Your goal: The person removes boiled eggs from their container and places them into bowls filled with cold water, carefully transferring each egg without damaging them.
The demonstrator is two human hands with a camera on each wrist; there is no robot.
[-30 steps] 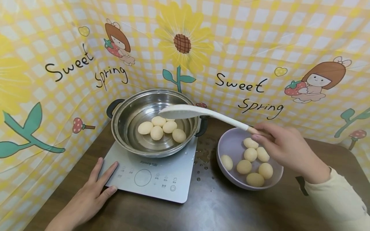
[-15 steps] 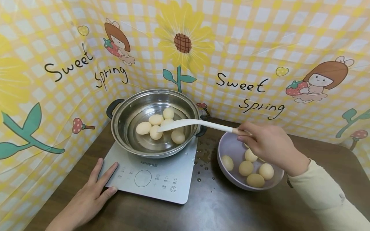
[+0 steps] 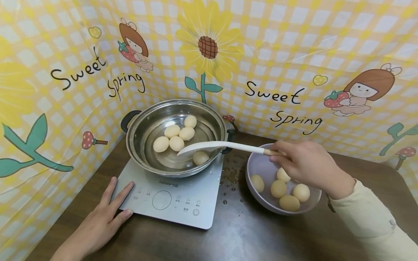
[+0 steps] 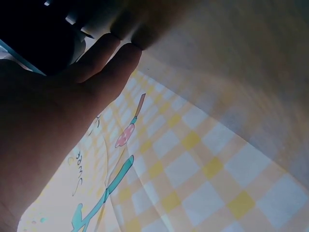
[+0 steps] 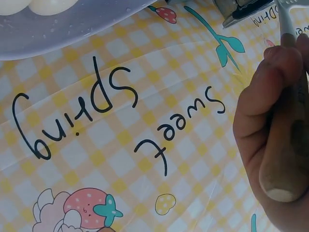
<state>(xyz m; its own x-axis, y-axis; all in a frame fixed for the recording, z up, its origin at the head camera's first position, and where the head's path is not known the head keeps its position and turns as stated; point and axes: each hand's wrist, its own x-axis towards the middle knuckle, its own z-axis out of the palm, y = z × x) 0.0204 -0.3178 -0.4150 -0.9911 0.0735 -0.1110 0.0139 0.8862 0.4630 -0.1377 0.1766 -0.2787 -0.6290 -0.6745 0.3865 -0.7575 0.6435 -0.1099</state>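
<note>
My right hand [image 3: 307, 166] grips the wooden handle [image 5: 285, 169] of a white cooking spoon [image 3: 209, 145]. The spoon's head reaches into the water of a steel pot [image 3: 137, 156], between a lone egg [image 3: 200, 158] near the right wall and a cluster of pale eggs [image 3: 176, 143] on the left. Below my right hand, a lilac bowl [image 3: 256, 163] holds several more eggs [image 3: 289, 203], some hidden by the hand. My left hand [image 3: 104, 214] rests with fingers spread at the left edge of a white induction cooker [image 3: 202, 217], which bears the pot.
Water drops [image 3: 225, 194] lie on the brown wooden table [image 3: 235, 239] between cooker and bowl. The pot's black side handles [image 3: 128, 120] stick out left and right. A yellow checked cloth [image 3: 277, 43] stands close behind and at the left.
My right hand has moved left and carried the spoon from above the pot down into the water. The clustered eggs have shifted left and back, the lone egg slightly forward. My left hand stays put.
</note>
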